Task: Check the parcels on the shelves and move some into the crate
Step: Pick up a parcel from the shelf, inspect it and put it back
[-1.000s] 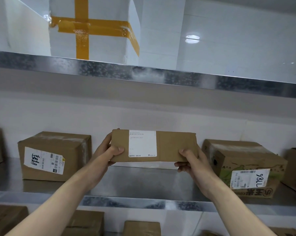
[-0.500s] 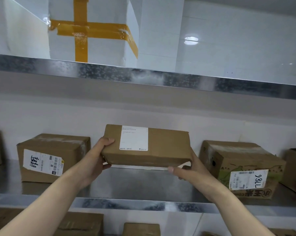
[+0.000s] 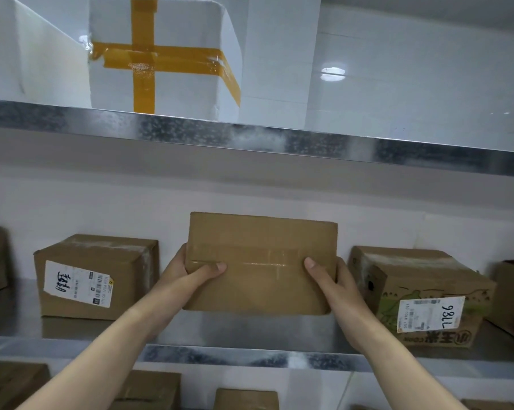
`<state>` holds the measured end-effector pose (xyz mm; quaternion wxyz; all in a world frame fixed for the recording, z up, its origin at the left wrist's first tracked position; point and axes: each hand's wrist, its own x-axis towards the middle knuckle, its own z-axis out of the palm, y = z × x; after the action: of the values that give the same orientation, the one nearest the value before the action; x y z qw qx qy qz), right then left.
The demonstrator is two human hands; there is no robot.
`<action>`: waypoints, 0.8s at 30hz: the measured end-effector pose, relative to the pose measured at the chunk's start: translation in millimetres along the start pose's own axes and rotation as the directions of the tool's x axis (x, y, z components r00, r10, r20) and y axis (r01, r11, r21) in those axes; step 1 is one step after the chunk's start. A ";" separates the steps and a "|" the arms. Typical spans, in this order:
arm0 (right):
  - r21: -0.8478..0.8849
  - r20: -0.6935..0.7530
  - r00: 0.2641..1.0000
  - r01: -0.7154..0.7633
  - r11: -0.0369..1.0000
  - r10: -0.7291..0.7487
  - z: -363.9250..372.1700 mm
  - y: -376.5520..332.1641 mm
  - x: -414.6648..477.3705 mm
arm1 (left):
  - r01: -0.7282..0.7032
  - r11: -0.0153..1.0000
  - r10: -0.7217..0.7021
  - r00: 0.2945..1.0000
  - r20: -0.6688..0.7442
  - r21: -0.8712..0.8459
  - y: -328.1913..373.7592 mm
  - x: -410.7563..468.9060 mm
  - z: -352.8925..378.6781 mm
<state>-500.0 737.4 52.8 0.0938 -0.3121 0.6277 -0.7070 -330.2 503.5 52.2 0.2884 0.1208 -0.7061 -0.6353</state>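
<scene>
Parcel is held in front of the shelf, its taped face turned to the camera. Its left end is gripped by the left hand and its right end by the right hand, with both thumbs laid on the face. A labelled box is seen left of the left hand. A printed box is seen right of the right hand.

A mottled grey galvanised steel shelf runs above my eye level, with a lower steel shelf beneath it. Behind both stands a plain white wall. A lamp's glare shines on its glossy upper part.
</scene>
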 end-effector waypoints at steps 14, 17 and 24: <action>-0.028 -0.056 0.998 0.020 0.999 -0.022 -5.2 7.5 1.1 | 0.001 1.000 -0.001 0.999 -0.052 0.003 -3.1 -0.6 11.9; -0.020 -0.043 0.999 0.015 1.000 -0.016 -5.0 7.9 -0.2 | 0.009 1.000 -0.009 0.998 -0.055 -0.005 -3.6 -0.3 13.0; -0.030 0.052 0.995 0.090 0.995 -0.088 -10.9 9.4 -5.6 | -0.063 0.995 0.058 0.997 -0.056 -0.082 -1.7 -0.2 14.6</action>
<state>-504.1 747.6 41.9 0.0727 -0.3590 0.6219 -0.6921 -338.6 515.4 50.2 0.3310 0.1040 -0.6744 -0.6518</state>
